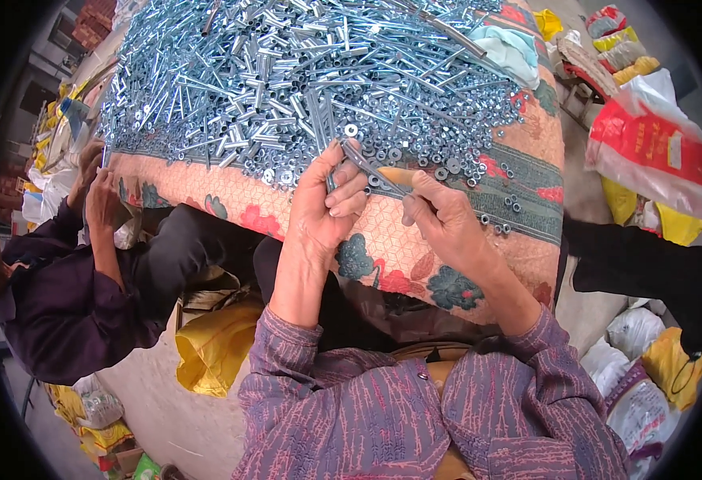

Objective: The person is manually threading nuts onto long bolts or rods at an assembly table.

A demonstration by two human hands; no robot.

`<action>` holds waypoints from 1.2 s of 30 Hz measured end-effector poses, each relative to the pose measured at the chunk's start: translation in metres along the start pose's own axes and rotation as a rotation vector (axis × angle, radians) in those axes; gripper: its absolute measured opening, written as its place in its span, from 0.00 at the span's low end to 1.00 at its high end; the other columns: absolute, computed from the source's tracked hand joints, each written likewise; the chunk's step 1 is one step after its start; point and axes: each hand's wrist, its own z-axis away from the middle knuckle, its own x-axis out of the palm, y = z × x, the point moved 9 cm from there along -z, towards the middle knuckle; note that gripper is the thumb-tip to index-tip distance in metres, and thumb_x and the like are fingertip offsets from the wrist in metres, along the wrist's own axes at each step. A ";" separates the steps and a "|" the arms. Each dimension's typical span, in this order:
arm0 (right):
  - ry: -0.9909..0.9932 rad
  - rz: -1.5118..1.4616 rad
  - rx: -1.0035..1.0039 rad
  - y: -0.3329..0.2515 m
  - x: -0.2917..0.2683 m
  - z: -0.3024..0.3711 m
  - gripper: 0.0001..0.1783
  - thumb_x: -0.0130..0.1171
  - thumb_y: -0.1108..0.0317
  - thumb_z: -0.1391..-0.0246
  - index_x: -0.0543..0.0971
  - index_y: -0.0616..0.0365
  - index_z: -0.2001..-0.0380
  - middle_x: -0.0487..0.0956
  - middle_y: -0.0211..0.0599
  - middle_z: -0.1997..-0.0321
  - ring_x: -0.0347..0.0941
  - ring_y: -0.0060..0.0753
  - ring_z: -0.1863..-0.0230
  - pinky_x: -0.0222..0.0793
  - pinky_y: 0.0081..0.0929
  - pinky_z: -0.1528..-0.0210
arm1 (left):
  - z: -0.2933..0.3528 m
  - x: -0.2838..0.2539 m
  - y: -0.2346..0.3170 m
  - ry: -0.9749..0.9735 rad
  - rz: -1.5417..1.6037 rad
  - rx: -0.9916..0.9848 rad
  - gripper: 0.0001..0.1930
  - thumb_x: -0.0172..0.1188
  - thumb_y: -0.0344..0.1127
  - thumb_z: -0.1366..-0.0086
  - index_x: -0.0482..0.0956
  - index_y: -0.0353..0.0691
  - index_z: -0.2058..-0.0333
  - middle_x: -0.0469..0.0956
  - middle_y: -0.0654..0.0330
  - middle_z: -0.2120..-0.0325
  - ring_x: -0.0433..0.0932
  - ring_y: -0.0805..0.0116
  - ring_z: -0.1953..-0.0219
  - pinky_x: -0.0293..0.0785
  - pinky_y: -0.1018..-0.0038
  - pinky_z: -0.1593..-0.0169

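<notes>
Clearly, the left hand (pixel 328 196) curls its fingers round slim grey metal pieces (pixel 369 166) above the floral tablecloth (pixel 391 252); the right hand (pixel 451 220) pinches their near end; loose metal sleeves (pixel 243 120) and nuts (pixel 454 166) crowd just beyond (a pale-blue cloth (pixel 507 52) rests farther right).

Floral-covered tbl (pixel 395 244) (peach w/ a dk-green band nr edge) bore a big heap of long metal rods (pixel 176 100), short tubes (pixel 277 102), washers (pixel 351 130) & nuts (pixel 483 116), w/ crumpled pale-blue cloth (pixel 513 54) at far R.
</notes>
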 end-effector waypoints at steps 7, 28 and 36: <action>-0.003 -0.015 0.025 -0.001 0.001 0.006 0.19 0.47 0.76 0.40 0.74 0.60 0.46 0.66 0.33 0.82 0.62 0.17 0.78 0.64 0.22 0.74 | 0.001 -0.002 -0.007 -0.097 0.152 -0.100 0.15 0.44 0.38 0.28 0.72 0.29 0.58 0.61 0.67 0.85 0.55 0.81 0.89 0.53 0.85 0.89; -0.173 -0.201 0.069 0.010 0.030 0.014 0.18 0.41 0.75 0.35 0.70 0.67 0.44 0.66 0.24 0.79 0.65 0.15 0.75 0.64 0.16 0.71 | 0.030 -0.016 0.023 0.070 -0.314 0.320 0.09 0.54 0.33 0.33 0.73 0.32 0.62 0.77 0.54 0.70 0.56 0.85 0.87 0.51 0.87 0.88; -0.300 -0.089 0.097 -0.008 0.061 0.017 0.21 0.42 0.80 0.41 0.73 0.62 0.45 0.68 0.25 0.78 0.64 0.15 0.74 0.65 0.17 0.69 | 0.092 -0.023 0.045 0.225 -0.440 0.533 0.11 0.59 0.24 0.39 0.73 0.30 0.58 0.79 0.53 0.71 0.59 0.84 0.88 0.52 0.87 0.86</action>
